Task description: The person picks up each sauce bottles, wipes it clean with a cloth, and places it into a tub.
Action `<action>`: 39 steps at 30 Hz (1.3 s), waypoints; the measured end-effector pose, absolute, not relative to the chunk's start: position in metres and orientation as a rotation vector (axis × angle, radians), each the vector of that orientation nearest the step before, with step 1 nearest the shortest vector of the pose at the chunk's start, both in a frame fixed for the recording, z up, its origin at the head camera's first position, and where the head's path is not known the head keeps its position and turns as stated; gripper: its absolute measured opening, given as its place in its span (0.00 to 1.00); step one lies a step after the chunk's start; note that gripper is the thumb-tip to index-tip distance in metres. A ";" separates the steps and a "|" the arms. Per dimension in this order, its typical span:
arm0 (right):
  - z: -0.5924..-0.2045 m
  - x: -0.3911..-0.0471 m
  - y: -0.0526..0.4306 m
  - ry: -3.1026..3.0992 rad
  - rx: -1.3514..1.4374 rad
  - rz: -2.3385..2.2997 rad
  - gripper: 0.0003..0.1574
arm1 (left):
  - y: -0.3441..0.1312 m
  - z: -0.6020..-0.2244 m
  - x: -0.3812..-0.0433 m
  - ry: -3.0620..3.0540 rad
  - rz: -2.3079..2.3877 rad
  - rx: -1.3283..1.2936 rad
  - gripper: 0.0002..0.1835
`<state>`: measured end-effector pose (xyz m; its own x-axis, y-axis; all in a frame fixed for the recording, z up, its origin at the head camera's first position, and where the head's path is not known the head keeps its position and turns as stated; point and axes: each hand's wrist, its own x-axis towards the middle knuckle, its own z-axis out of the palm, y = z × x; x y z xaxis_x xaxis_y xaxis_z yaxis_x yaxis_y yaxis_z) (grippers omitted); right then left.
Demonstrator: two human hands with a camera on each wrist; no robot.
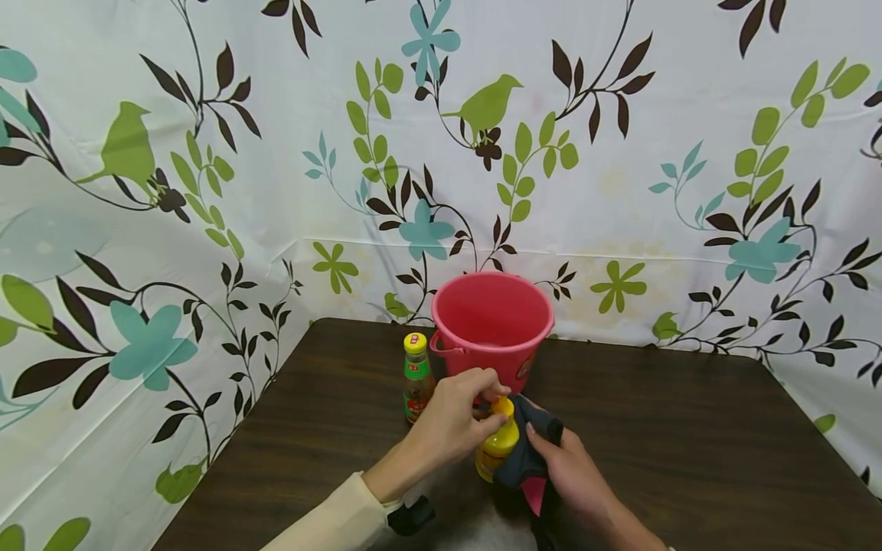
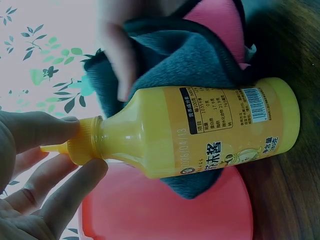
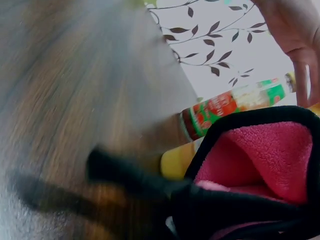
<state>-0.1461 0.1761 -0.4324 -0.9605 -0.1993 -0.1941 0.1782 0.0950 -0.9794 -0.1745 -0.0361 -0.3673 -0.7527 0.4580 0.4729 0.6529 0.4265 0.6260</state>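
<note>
A yellow mustard squeeze bottle point(image 1: 498, 444) stands on the table. My left hand point(image 1: 451, 413) pinches its yellow screw cap point(image 2: 82, 140) between thumb and fingers. My right hand point(image 1: 575, 467) grips a dark grey cloth point(image 1: 521, 448) with a pink underside and black edging. This cloth lies against the bottle's right side, and its pink face point(image 3: 265, 160) shows in the right wrist view. Blurred right-hand fingers point(image 2: 122, 60) press the cloth near the bottle's shoulder in the left wrist view. The bottle's printed label point(image 2: 220, 125) faces the left wrist camera.
A glass bottle point(image 1: 417, 375) with a yellow cap and green neck label stands left of the mustard bottle, partly behind my left hand. A pink-red bucket point(image 1: 475, 360) is just behind. The dark wooden table point(image 1: 661, 428) meets a patterned curtain point(image 1: 613, 214) at the back.
</note>
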 end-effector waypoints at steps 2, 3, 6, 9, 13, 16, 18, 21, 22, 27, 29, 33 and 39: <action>-0.427 -0.144 0.176 2.073 -0.013 -1.963 0.44 | -0.036 -0.367 -0.175 -2.451 -1.234 -0.967 0.12; -0.425 -0.143 0.175 2.060 -0.014 -1.977 0.44 | -0.036 -0.367 -0.175 -2.451 -1.238 -0.966 0.12; -0.417 -0.140 0.173 2.040 0.010 -2.039 0.44 | -0.036 -0.368 -0.175 -2.455 -1.244 -0.967 0.12; -0.410 -0.138 0.171 1.993 0.028 -2.129 0.41 | -0.036 -0.368 -0.176 -2.454 -1.254 -0.975 0.12; -0.402 -0.136 0.169 1.931 0.001 -2.214 0.38 | -0.036 -0.368 -0.175 -2.454 -1.268 -0.979 0.12; -0.395 -0.136 0.170 1.909 -0.041 -2.225 0.38 | -0.036 -0.368 -0.176 -2.456 -1.261 -0.974 0.13; -0.390 -0.136 0.172 1.893 -0.055 -2.222 0.37 | -0.036 -0.368 -0.176 -2.459 -1.259 -0.972 0.12; -0.384 -0.135 0.176 1.875 -0.063 -2.216 0.37 | -0.037 -0.368 -0.176 -2.460 -1.265 -0.973 0.12; -0.382 -0.135 0.178 1.870 -0.069 -2.215 0.36 | -0.037 -0.368 -0.176 -2.461 -1.269 -0.973 0.12; -0.375 -0.132 0.186 1.814 -0.118 -2.263 0.37 | -0.037 -0.368 -0.176 -2.459 -1.281 -0.977 0.12; -0.373 -0.131 0.189 1.811 -0.125 -2.276 0.36 | -0.037 -0.369 -0.176 -2.459 -1.279 -0.975 0.12; -0.369 -0.131 0.196 1.863 -0.094 -2.262 0.36 | -0.037 -0.369 -0.176 -2.464 -1.276 -0.969 0.12; -0.368 -0.134 0.206 2.023 0.007 -2.184 0.37 | -0.037 -0.368 -0.176 -2.476 -1.276 -0.971 0.13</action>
